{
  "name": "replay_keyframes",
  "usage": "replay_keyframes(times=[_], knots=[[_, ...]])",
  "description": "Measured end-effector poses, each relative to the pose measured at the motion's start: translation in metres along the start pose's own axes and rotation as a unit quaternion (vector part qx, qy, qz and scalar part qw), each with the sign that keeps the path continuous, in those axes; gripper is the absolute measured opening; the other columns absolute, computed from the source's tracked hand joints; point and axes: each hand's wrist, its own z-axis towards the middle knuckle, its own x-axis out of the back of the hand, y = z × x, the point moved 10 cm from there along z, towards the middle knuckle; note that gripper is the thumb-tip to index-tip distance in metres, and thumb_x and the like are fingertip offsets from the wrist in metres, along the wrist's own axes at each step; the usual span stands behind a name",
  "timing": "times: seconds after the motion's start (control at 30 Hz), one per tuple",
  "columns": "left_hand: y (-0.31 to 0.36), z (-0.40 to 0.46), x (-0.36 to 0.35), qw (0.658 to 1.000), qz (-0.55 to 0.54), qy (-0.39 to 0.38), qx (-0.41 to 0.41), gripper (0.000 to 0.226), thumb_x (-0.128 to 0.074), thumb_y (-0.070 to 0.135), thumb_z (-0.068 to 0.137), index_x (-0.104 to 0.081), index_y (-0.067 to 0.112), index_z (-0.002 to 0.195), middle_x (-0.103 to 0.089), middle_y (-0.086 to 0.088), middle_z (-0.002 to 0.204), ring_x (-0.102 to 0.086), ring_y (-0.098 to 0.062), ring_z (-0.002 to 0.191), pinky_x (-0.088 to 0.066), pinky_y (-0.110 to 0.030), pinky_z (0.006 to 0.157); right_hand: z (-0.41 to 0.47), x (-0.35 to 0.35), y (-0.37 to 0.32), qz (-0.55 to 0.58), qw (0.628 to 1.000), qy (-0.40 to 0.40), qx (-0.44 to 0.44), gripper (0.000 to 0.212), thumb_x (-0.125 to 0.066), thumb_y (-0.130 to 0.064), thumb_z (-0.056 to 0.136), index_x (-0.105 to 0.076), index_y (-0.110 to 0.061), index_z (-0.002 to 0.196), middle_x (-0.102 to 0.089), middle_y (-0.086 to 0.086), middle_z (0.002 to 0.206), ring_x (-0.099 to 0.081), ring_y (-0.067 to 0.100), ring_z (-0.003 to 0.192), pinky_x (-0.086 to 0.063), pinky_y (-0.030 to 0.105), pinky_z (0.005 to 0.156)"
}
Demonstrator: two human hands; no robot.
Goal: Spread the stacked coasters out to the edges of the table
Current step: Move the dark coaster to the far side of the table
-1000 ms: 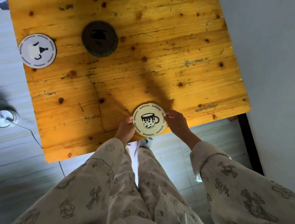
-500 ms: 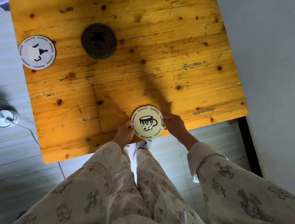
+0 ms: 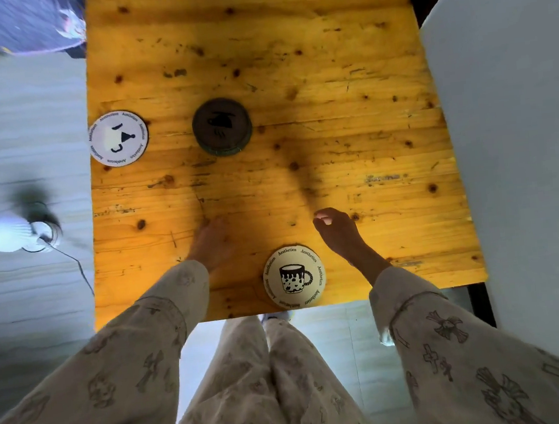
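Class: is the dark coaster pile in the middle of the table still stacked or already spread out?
Still stacked: the dark coaster pile shows layered rims at its near edge.

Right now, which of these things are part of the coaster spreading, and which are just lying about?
Part of the job:
- cup coaster at the near edge
- white coaster at the left edge
- dark stack near the middle
- wooden table
- left hand and right hand, both empty

Lying about:
- small white fan on the floor
- patterned cloth at the far left
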Motion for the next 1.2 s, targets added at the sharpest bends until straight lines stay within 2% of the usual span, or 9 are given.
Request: replay_keyframes(times=[0.17, 0.3, 0.4, 0.5, 0.63, 0.73, 0.8, 1.03, 1.2], knots=[[-0.009, 0.045, 0.043, 0.999, 0.051, 0.017, 0.007, 0.066, -0.056, 0.018, 0.083, -0.023, 0.017, 0.140, -0.017, -0.014, 0.151, -0.020, -0.037, 0.137, -0.025, -0.047, 0.111, 0.044, -0.005, -0.069, -0.076, 0.995, -0.010, 0.068, 0.035, -0.044, -0.019, 0.095, -0.050, -0.004, 0.126, -0.055, 0.017, 0.131, -0.055, 0.034, 0.113, -0.042, 0.032, 0.090], [-0.014, 0.090, 0.074, 0.991, 0.128, 0.032, -0.002, 0.090, -0.062, 0.030, 0.080, 0.002, 0.027, 0.143, 0.015, -0.008, 0.155, 0.012, -0.031, 0.142, -0.006, -0.059, 0.114, 0.085, -0.018, -0.112, -0.135, 0.986, -0.025, 0.090, 0.038, -0.045, -0.023, 0.094, -0.048, -0.005, 0.128, -0.057, 0.016, 0.129, -0.054, 0.033, 0.115, -0.042, 0.032, 0.092], [-0.017, 0.114, 0.086, 0.983, 0.177, 0.033, -0.019, 0.112, -0.071, 0.037, 0.070, 0.016, 0.031, 0.140, 0.027, -0.007, 0.152, 0.021, -0.031, 0.140, -0.003, -0.070, 0.108, 0.120, -0.033, -0.142, -0.182, 0.977, -0.043, 0.103, 0.040, -0.049, -0.023, 0.093, -0.047, -0.006, 0.129, -0.056, 0.017, 0.129, -0.051, 0.032, 0.118, -0.041, 0.036, 0.095], [-0.025, 0.126, 0.087, 0.982, 0.189, 0.013, 0.000, 0.123, -0.075, 0.043, 0.062, 0.019, 0.028, 0.140, 0.029, -0.008, 0.151, 0.025, -0.031, 0.139, -0.001, -0.072, 0.104, 0.154, -0.045, -0.174, -0.217, 0.967, -0.046, 0.125, 0.042, -0.052, -0.018, 0.091, -0.046, -0.007, 0.130, -0.052, 0.017, 0.133, -0.049, 0.032, 0.121, -0.041, 0.037, 0.096], [-0.029, 0.130, 0.083, 0.982, 0.188, 0.025, -0.005, 0.126, -0.074, 0.047, 0.060, 0.022, 0.028, 0.139, 0.030, -0.008, 0.151, 0.025, -0.030, 0.139, -0.001, -0.072, 0.103, 0.188, -0.051, -0.215, -0.289, 0.942, 0.011, 0.170, 0.054, -0.057, -0.018, 0.088, -0.035, -0.010, 0.137, -0.038, 0.016, 0.143, -0.037, 0.034, 0.130, -0.038, 0.043, 0.105], [-0.030, 0.130, 0.084, 0.983, 0.182, 0.037, -0.010, 0.127, -0.074, 0.047, 0.061, 0.028, 0.030, 0.136, 0.030, -0.008, 0.151, 0.025, -0.030, 0.138, 0.002, -0.071, 0.103, 0.204, -0.069, -0.230, -0.336, 0.924, -0.019, 0.183, 0.074, -0.062, -0.023, 0.085, -0.019, -0.013, 0.144, -0.023, 0.012, 0.153, -0.022, 0.032, 0.140, -0.032, 0.044, 0.112], [-0.029, 0.129, 0.085, 0.983, 0.179, 0.044, -0.013, 0.128, -0.074, 0.046, 0.061, 0.030, 0.030, 0.133, 0.030, -0.009, 0.151, 0.025, -0.031, 0.138, 0.001, -0.071, 0.103, 0.212, -0.075, -0.235, -0.353, 0.918, -0.030, 0.181, 0.076, -0.061, -0.027, 0.086, -0.016, -0.013, 0.145, -0.021, 0.010, 0.154, -0.018, 0.032, 0.141, -0.029, 0.043, 0.114], [-0.027, 0.128, 0.086, 0.983, 0.175, 0.046, -0.016, 0.127, -0.074, 0.043, 0.062, 0.030, 0.029, 0.135, 0.030, -0.010, 0.150, 0.025, -0.031, 0.138, 0.001, -0.071, 0.103, 0.213, -0.074, -0.256, -0.407, 0.890, 0.037, 0.201, 0.068, -0.069, -0.027, 0.078, -0.034, -0.015, 0.135, -0.035, 0.017, 0.139, -0.034, 0.035, 0.127, -0.040, 0.048, 0.097], [-0.025, 0.127, 0.086, 0.983, 0.181, 0.038, -0.014, 0.127, -0.073, 0.044, 0.062, 0.029, 0.028, 0.135, 0.030, -0.010, 0.150, 0.025, -0.032, 0.138, 0.002, -0.071, 0.103, 0.199, -0.062, -0.261, -0.414, 0.880, 0.107, 0.208, 0.039, -0.059, -0.022, 0.086, -0.048, -0.011, 0.122, -0.046, 0.017, 0.128, -0.042, 0.033, 0.121, -0.041, 0.045, 0.095]])
